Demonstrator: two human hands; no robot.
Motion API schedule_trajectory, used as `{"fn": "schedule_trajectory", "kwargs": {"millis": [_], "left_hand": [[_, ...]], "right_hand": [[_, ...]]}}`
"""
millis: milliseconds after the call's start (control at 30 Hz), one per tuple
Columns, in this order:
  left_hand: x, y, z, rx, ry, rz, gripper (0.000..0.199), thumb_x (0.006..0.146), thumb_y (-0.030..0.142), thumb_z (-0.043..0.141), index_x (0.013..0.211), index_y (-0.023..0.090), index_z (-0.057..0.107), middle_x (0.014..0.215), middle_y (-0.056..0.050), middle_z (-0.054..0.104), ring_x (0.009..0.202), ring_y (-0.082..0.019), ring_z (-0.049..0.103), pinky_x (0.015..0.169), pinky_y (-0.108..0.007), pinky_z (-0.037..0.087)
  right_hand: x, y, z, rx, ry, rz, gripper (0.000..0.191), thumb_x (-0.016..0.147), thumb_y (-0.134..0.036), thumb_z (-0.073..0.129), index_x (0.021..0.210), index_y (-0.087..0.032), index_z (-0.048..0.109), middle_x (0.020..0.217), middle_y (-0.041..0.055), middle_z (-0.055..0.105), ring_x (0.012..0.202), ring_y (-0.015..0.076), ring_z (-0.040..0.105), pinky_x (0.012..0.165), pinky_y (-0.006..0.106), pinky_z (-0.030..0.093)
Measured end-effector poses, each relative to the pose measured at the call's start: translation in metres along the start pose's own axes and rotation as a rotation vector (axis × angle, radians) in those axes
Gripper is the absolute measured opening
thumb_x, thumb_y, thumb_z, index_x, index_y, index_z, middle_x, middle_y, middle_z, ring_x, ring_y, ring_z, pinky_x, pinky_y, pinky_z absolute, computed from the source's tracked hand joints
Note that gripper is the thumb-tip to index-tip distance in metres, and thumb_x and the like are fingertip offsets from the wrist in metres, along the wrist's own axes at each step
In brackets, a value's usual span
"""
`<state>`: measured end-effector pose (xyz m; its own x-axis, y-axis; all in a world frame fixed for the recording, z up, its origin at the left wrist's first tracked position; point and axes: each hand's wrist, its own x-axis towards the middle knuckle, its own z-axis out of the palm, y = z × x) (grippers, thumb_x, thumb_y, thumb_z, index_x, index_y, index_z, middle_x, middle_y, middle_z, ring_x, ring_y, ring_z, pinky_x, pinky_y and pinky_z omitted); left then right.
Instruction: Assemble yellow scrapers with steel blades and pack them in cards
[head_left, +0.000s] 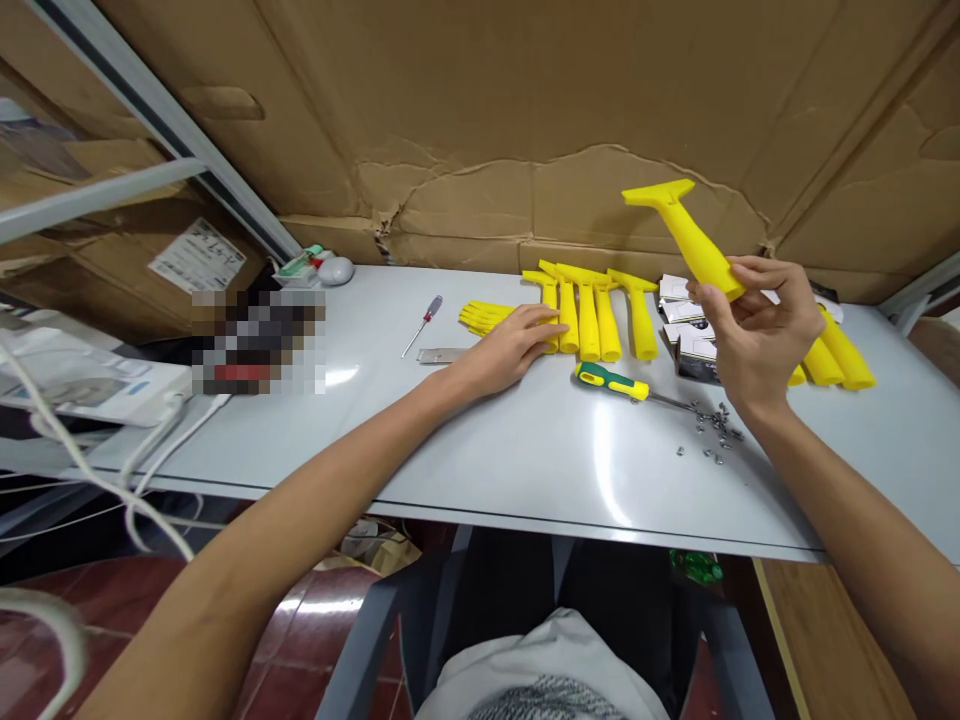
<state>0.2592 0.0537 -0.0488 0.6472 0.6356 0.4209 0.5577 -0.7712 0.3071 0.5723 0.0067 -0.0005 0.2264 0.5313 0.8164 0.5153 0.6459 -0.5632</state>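
In my right hand (772,325) is a yellow plastic handle (694,240), pinched by its round lower end and raised above the table, its wide flat head pointing up and left. My left hand (517,345) lies with fingers stretched out over a row of similar yellow handles (588,320), touching the nearest ones. Beside its wrist is a flat metal blade-like plate (441,356), partly hidden by the arm. Several slim yellow pieces (480,317) lie stacked just beyond that hand. A green and yellow screwdriver (611,381) rests between my hands, its tip among small loose screws (721,425).
Small white and black boxes (694,345) stand behind my right hand, with more yellow handles (846,352) to their right. A thin screwdriver (424,325) lies at left. White cables (154,440) cross the left table end. Cardboard (465,120) walls the back.
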Motion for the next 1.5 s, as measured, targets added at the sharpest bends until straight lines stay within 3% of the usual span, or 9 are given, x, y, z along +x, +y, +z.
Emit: {"fn": "schedule_trajectory", "kwargs": {"millis": [200,433,600,733,900,1033,1133,1367,1500], "left_hand": [[0.001,0.010,-0.005,-0.102,0.064,-0.047,0.030,0.106,0.022,0.060,0.135,0.022,0.071,0.154,-0.014,0.063,0.154,-0.030,0.048,0.130,-0.062,0.039],[0.007,0.057,-0.019,-0.883,0.288,-0.203,0.061,0.099,0.073,0.062,0.134,0.024,0.068,0.135,-0.011,0.074,0.129,-0.028,0.071,0.107,-0.044,0.062],[0.010,0.065,-0.027,-1.111,0.436,-0.270,0.055,0.095,0.065,0.075,0.125,0.020,0.070,0.099,-0.007,0.079,0.091,-0.020,0.077,0.087,-0.035,0.064],[0.008,0.055,-0.036,-0.885,0.540,-0.203,0.044,0.093,0.057,0.080,0.119,0.021,0.077,0.087,-0.002,0.074,0.071,-0.013,0.067,0.071,-0.027,0.056],[0.000,0.049,-0.041,-0.359,0.229,0.035,0.039,0.091,0.048,0.083,0.118,0.020,0.082,0.094,-0.006,0.080,0.078,-0.015,0.067,0.071,-0.028,0.050],[-0.006,0.052,-0.038,-0.107,-0.175,0.144,0.037,0.098,0.042,0.075,0.128,0.022,0.079,0.113,-0.010,0.081,0.093,-0.021,0.073,0.077,-0.031,0.049],[-0.007,0.056,-0.034,0.013,-0.349,0.148,0.039,0.099,0.046,0.075,0.129,0.022,0.079,0.107,-0.008,0.080,0.086,-0.020,0.071,0.068,-0.029,0.041],[0.000,0.035,-0.057,-0.086,-0.311,0.000,0.032,0.100,0.049,0.072,0.114,0.023,0.083,0.094,-0.004,0.079,0.079,-0.016,0.068,0.074,-0.027,0.043],[-0.003,0.005,-0.089,0.311,-0.307,-0.336,0.031,0.092,0.053,0.077,0.090,0.022,0.082,0.094,-0.005,0.080,0.084,-0.021,0.069,0.075,-0.029,0.039]], "right_hand": [[-0.011,-0.002,0.007,0.132,-0.120,0.031,0.029,0.090,-0.037,0.084,0.095,-0.030,0.056,0.124,0.0071,0.069,0.113,0.0293,0.075,0.085,0.057,0.071],[-0.048,-0.040,0.012,0.041,-0.458,-0.433,0.034,0.086,-0.017,0.088,0.107,-0.034,0.067,0.132,0.0055,0.068,0.104,0.0244,0.078,0.083,0.048,0.074],[-0.052,-0.045,0.017,0.112,-0.635,-0.578,0.020,0.095,-0.026,0.081,0.110,-0.024,0.068,0.125,0.0120,0.075,0.105,0.0245,0.080,0.080,0.041,0.074],[-0.043,-0.039,0.016,0.028,-0.583,-0.506,0.006,0.100,-0.019,0.072,0.095,-0.020,0.068,0.091,0.0062,0.080,0.081,0.0197,0.079,0.070,0.034,0.065],[-0.037,-0.031,0.010,0.200,-0.299,-0.044,0.022,0.113,-0.031,0.047,0.126,-0.029,0.064,0.095,0.0036,0.076,0.067,0.0157,0.071,0.053,0.031,0.052],[-0.032,-0.031,0.006,-0.012,-0.483,-0.295,0.020,0.110,-0.024,0.050,0.109,-0.023,0.070,0.091,0.0054,0.075,0.070,0.0161,0.070,0.059,0.031,0.051],[-0.031,-0.032,0.007,-0.158,-0.671,-0.530,0.010,0.103,-0.017,0.063,0.098,-0.017,0.071,0.093,0.0066,0.076,0.071,0.0145,0.070,0.055,0.028,0.047],[-0.040,-0.026,0.015,-0.240,-0.840,-0.631,0.013,0.104,-0.024,0.064,0.107,-0.018,0.076,0.116,0.0081,0.079,0.085,0.0182,0.077,0.060,0.029,0.051],[-0.040,-0.029,0.014,-0.216,-0.925,-0.642,0.018,0.106,-0.026,0.062,0.111,-0.018,0.077,0.115,0.0074,0.079,0.099,0.0235,0.079,0.068,0.032,0.056]]}}
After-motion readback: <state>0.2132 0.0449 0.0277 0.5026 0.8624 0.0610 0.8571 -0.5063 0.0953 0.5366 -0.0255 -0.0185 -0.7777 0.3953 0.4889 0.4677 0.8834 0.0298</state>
